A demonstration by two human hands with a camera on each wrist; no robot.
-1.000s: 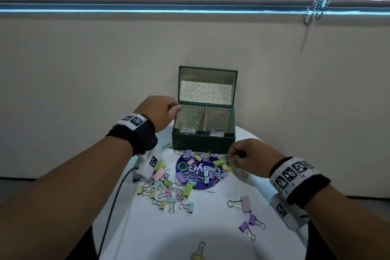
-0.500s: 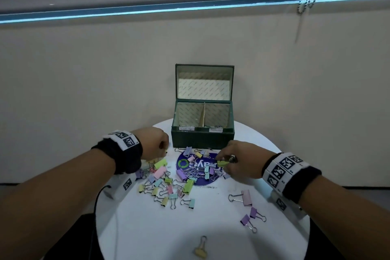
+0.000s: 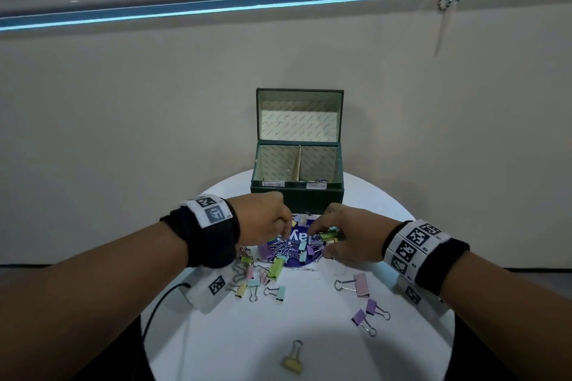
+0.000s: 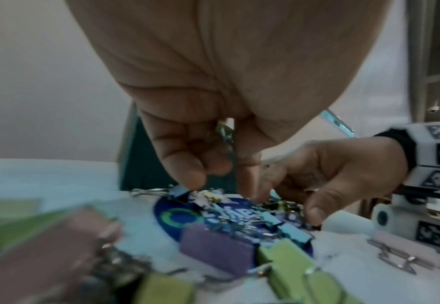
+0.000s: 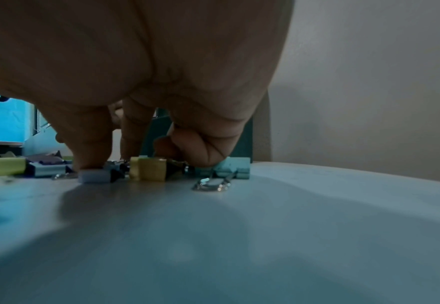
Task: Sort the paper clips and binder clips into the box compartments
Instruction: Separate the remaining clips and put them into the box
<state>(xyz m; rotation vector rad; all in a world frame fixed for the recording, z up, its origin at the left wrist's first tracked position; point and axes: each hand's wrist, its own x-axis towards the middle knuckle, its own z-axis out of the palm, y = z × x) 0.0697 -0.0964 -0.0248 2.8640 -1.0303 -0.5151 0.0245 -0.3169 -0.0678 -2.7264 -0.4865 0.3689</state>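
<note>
At the far edge of the round white table (image 3: 309,334), hard against the wall side: dark green cardboard box (image 3: 297,202), lid upright, paper divider (image 3: 296,164) splitting it into left and right compartments. Just in front of it, round blue printed sticker (image 3: 294,238) under a heap of pastel binder clips (image 3: 275,266) and tangled wire paper clips (image 3: 286,249). Bare tabletop across the near half and beside the box. Scattered there, well apart from the heap: pink binder clip (image 3: 360,284), two purple binder clips (image 3: 370,308), and a yellow binder clip (image 3: 292,362) near the near rim.

Above the heap's far left, left hand (image 3: 266,219), knuckles up, thumb and fingers (image 4: 187,164) curled together, pinching a small glinting metal piece (image 4: 225,133); too blurred to tell which kind of clip. On the heap's right side, right hand (image 3: 349,235), palm down, fingertips (image 5: 91,156) planted among the clips beside a green binder clip (image 3: 329,237); gripping or only touching, cannot tell.
</note>
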